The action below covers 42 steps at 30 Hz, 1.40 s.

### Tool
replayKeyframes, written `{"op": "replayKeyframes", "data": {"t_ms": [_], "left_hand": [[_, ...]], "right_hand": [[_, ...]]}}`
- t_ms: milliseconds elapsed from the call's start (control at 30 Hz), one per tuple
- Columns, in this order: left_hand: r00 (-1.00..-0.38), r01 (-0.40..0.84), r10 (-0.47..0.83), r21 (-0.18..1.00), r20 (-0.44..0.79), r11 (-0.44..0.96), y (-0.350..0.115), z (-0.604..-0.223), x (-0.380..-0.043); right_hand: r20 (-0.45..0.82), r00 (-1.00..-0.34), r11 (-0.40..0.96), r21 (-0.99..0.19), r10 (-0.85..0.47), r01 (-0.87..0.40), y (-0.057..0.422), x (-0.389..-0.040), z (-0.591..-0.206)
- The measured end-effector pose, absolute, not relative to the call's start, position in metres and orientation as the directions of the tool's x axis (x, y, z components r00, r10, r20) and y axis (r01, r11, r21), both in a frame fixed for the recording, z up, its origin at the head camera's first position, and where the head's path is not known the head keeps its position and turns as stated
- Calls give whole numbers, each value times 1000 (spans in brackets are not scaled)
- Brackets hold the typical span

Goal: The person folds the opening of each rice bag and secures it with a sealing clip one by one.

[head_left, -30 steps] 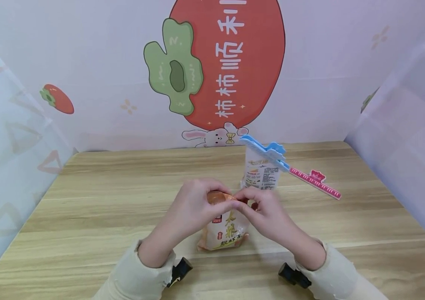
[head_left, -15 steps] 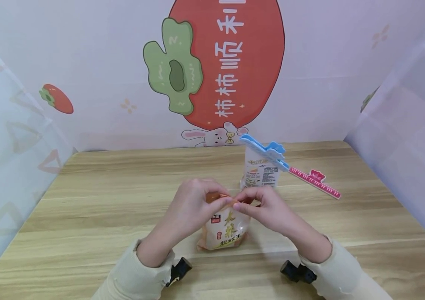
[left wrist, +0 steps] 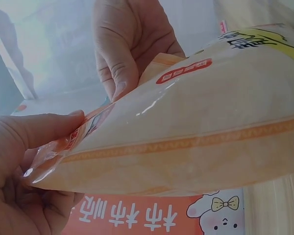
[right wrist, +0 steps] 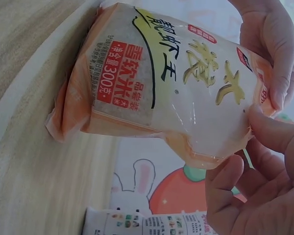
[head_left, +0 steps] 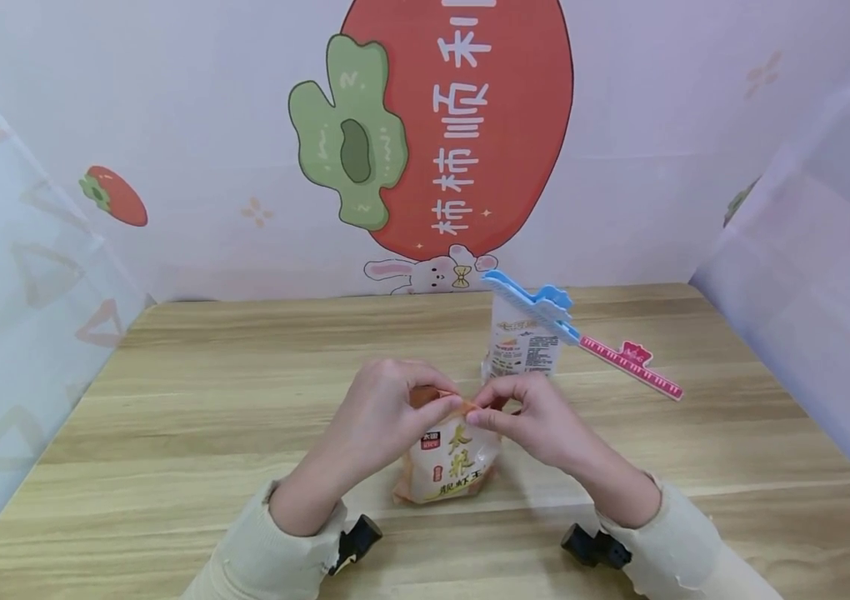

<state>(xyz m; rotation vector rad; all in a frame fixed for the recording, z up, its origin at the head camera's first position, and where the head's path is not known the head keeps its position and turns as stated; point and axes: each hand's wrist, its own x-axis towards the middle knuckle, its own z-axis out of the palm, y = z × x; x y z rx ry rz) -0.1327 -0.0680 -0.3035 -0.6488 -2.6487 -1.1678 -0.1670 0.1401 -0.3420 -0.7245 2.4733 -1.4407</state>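
An orange and cream rice bag (head_left: 449, 462) stands upright on the table in front of me. My left hand (head_left: 387, 408) pinches the left part of its top edge between thumb and fingers. On the right part of that edge, my right hand (head_left: 537, 417) pinches the plastic too, and both thumbs nearly meet at the middle. In the left wrist view the bag (left wrist: 206, 107) bulges below the pinched rim. Large gold characters and a red label show on the bag's front (right wrist: 186, 73) in the right wrist view. Whether the top is unsealed cannot be seen.
Behind my right hand stands a white printed bag (head_left: 522, 342) with a long blue clip (head_left: 533, 307) across its top. A pink clip (head_left: 631, 365) with a piano-key pattern slants down to the right from it. The wooden table (head_left: 207, 400) ends at a printed backdrop (head_left: 230, 150).
The right hand has shifted slightly right along the bag's top edge, and its thumb has drawn apart from the left thumb. The bag and clips stay in place.
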Motion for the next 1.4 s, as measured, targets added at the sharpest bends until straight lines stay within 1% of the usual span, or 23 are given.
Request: {"op": "replayKeyframes", "data": {"t_ms": [167, 233, 300, 367, 467, 533, 633, 767, 1133, 1400], "left_hand": [[-888, 458, 331, 662, 318, 593, -66, -301, -134], [-886, 462, 349, 639, 305, 615, -64, -300, -134], [-887, 458, 384, 596, 256, 659, -63, -296, -137], [-884, 451, 434, 551, 172, 702, -60, -291, -141], [-856, 476, 513, 481, 63, 736, -58, -281, -150], [-833, 503, 552, 466, 35, 728, -57, -276, -155], [-817, 528, 575, 450, 38, 720, -57, -273, -158], [-823, 520, 567, 458, 42, 721, -59, -273, -157], [-818, 553, 561, 450, 131, 701, -63, -277, -153], [-822, 558, 540, 449, 183, 698, -66, -283, -151]], "right_hand": [[123, -869, 388, -858, -480, -336, 140, -166, -344], [125, -875, 397, -855, -468, -335, 139, -165, -346], [127, -878, 408, -849, -461, -337, 138, -164, -346], [121, -884, 419, -846, -452, -330, 137, -164, -347], [131, -885, 411, -848, -447, -334, 137, -162, -346], [137, -886, 406, -851, -443, -334, 137, -161, -346], [141, -889, 415, -845, -436, -338, 138, -160, -346], [158, -894, 453, -817, -418, -357, 140, -157, -348], [214, -900, 505, -767, -380, -396, 145, -151, -350], [185, -911, 549, -747, -368, -374, 148, -148, -355]]}}
